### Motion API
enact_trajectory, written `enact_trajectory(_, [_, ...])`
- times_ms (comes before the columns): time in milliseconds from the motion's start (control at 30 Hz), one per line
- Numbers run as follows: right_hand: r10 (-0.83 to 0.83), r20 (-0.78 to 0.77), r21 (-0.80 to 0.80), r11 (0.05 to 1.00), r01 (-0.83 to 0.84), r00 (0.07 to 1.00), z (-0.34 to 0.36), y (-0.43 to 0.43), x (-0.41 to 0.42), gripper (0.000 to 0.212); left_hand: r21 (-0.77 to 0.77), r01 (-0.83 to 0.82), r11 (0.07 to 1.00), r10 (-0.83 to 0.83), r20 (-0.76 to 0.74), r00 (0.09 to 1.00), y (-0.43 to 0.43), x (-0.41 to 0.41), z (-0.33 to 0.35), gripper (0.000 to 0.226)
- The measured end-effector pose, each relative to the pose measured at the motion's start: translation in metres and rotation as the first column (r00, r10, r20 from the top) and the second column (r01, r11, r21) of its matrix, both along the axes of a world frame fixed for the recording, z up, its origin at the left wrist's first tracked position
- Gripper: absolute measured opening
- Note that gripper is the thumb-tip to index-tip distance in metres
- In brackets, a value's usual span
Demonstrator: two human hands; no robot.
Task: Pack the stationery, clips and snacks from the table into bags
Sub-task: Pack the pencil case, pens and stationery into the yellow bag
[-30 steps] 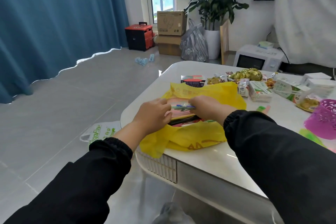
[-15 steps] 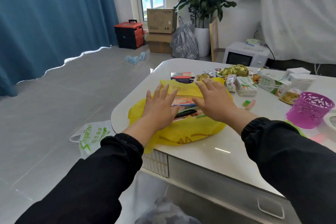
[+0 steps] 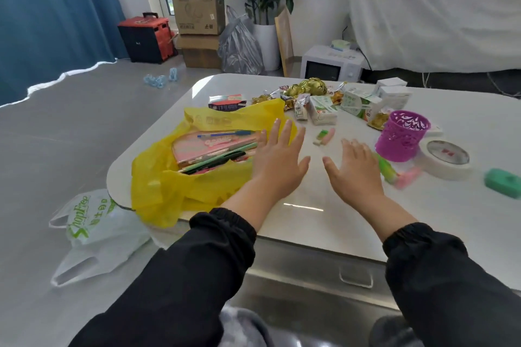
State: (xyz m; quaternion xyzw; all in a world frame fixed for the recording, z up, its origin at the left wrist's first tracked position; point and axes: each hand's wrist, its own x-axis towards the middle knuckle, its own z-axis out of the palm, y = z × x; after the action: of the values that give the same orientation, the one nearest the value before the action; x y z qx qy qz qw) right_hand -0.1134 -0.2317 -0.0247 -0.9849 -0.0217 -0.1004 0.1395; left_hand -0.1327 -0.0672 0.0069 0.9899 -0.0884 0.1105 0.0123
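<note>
A white shopping bag (image 3: 93, 222) lies on the floor at my far left. On the left corner of the worktop (image 3: 310, 214) sits the yellow bag (image 3: 158, 177), mouth open, with a pink pencil case (image 3: 208, 146) and pens (image 3: 222, 134) inside. My left hand (image 3: 277, 160) is spread wide and empty, fingers straight, over the bag's right edge. My right hand (image 3: 355, 166), just beside it, is equally flat and empty above bare worktop. Snacks (image 3: 308, 87) and small cartons (image 3: 322, 113) lie beyond. Further right come a purple pen holder (image 3: 400, 135), a tape roll (image 3: 445, 159) and a green block (image 3: 503, 182).
</note>
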Motion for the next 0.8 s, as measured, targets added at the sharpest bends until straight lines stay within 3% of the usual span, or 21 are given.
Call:
enact_trajectory(233, [-0.109, -0.006, -0.042, 0.993, 0.108, 0.994, -0.026, -0.036, -0.002, 0.063, -0.027, 0.15, 0.988, -0.148, 0.076, 0.986, -0.034, -0.003, -0.031, 0.069])
enact_trajectory(500, [-0.149, -0.093, -0.082, 0.986, 0.142, 0.984, -0.034, -0.05, 0.017, 0.068, -0.127, 0.07, 0.989, -0.094, -0.19, 0.977, -0.048, 0.002, -0.081, 0.064])
enact_trajectory(667, [-0.275, 0.092, 0.009, 0.961, 0.276, 0.957, -0.023, -0.082, 0.042, 0.04, -0.157, 0.089, 0.984, -0.123, -0.223, 0.967, -0.046, 0.005, -0.085, 0.063])
enact_trajectory(800, [-0.332, -0.022, -0.042, 0.943, 0.331, 0.943, -0.024, -0.098, 0.054, 0.047, -0.149, 0.094, 0.984, -0.127, -0.23, 0.965, -0.046, 0.006, -0.086, 0.061])
